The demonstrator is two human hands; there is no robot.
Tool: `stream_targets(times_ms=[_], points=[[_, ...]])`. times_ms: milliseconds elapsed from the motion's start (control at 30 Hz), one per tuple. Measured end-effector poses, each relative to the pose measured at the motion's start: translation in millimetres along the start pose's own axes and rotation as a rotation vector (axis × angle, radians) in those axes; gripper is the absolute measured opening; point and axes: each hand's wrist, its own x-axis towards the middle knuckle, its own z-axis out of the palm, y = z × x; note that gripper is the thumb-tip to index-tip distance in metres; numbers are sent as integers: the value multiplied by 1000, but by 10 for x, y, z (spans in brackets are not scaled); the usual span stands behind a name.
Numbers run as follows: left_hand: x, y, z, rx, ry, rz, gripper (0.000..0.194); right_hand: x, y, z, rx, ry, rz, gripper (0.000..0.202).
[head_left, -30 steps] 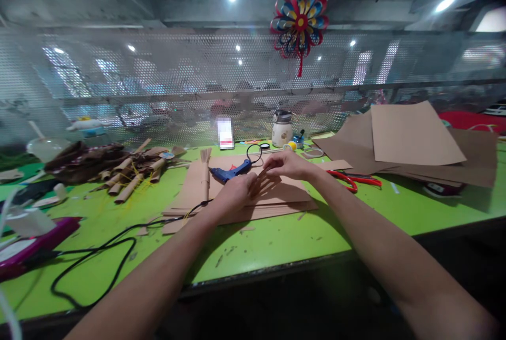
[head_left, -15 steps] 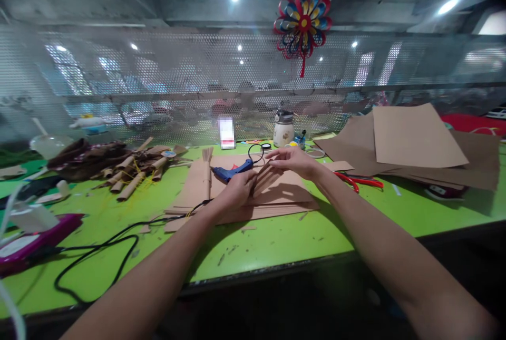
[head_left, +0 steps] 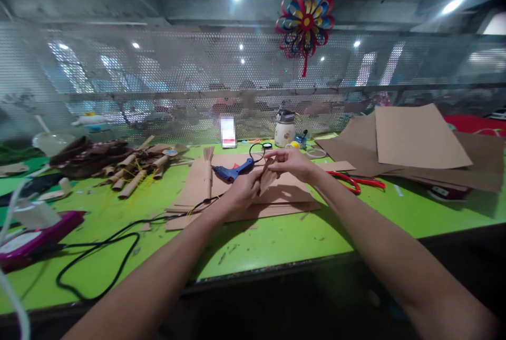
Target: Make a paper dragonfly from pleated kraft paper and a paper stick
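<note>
Between my two hands is a folded piece of brown kraft paper [head_left: 267, 181], held tilted above a stack of brown sheets [head_left: 288, 195]. My left hand [head_left: 244, 190] is closed on its lower left side. My right hand [head_left: 291, 164] pinches its upper edge, thumb and fingers bent over it. A blue hot glue gun [head_left: 233, 172] lies on the stack just beyond my left hand. Left of the glue gun rests a rolled paper piece with a fringed end [head_left: 207, 176]. Part of the folded paper is hidden behind my fingers.
Paper rolls [head_left: 132, 184] and dark fabric [head_left: 89, 158] lie at left, near a purple power strip [head_left: 59, 234] and black cable [head_left: 98, 237]. Red-handled scissors [head_left: 351, 184] and large brown sheets [head_left: 422, 139] are at right. Behind stand a phone [head_left: 228, 133] and bottle [head_left: 285, 132].
The folded paper has turned and shows a narrower face, its strips closer together. Both hands stay nearly in place; the whole view has shifted slightly.
</note>
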Motion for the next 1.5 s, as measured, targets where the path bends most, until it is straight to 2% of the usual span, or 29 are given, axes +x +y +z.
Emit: stream_targets(times_ms=[67,267,367,500,633,733,1100,1300,1500], points=[[8,8,-4,-36,-12,13,41,-8,-17,17,16,8,-19,40],[15,-8,30,-13,74,64,39,-21,-32,78,19,41,-35,39],[19,-12,38,12,68,55,38,-3,-19,108,28,70,-44,35],[20,3,13,54,126,45,34,-4,-39,108,-12,84,-55,33],[6,-18,-21,60,132,7,33,-37,-52,42,-24,-18,28,48],[0,-62,-30,67,148,-13,32,-51,-41,18,9,-93,30,59],[17,-39,6,-124,72,-93,33,-47,-23,97,52,-45,-39,54],[5,-21,18,-164,78,-42,35,-25,24,112,90,14,-30,57],[-14,1,-16,39,120,14,38,-21,32,130,124,23,-16,55]])
